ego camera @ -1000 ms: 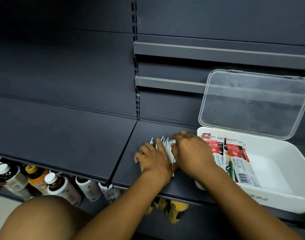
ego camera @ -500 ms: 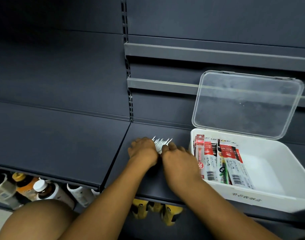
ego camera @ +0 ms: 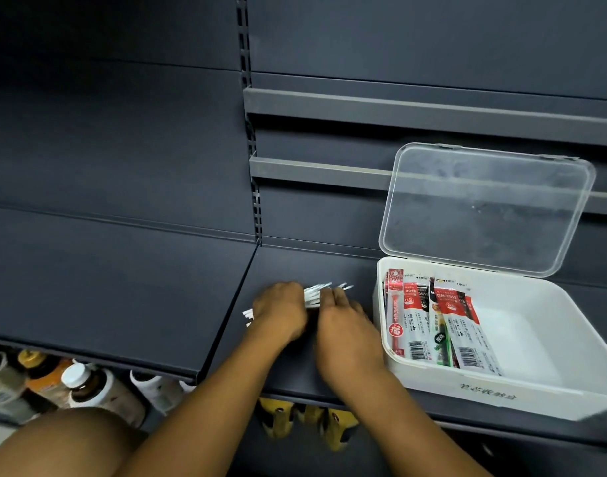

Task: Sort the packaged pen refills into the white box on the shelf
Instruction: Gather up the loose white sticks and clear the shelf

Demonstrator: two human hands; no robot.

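A bundle of thin white pen refills (ego camera: pixel 314 295) lies on the dark shelf (ego camera: pixel 281 266), left of the white box (ego camera: pixel 522 390). My left hand (ego camera: pixel 280 313) is curled over the bundle's left part, with refill ends sticking out at its left. My right hand (ego camera: pixel 343 323) grips the bundle's right part, fingers bent over it. Most of the bundle is hidden under both hands. Several red, white and black refill packages (ego camera: pixel 433 325) lie in the left half of the box. Its clear lid (ego camera: pixel 484 208) stands open against the shelf back.
Bottles (ego camera: pixel 88 387) with white and yellow caps stand on the lower shelf at the left, and yellow items (ego camera: pixel 309 421) hang under the shelf edge. Two grey rails (ego camera: pixel 329 105) cross the back panel. My knee (ego camera: pixel 64 445) fills the bottom left corner.
Both hands closed together around the white refills and shifted slightly back on the shelf; refill ends now poke out left of my left hand. The view drifted a little.
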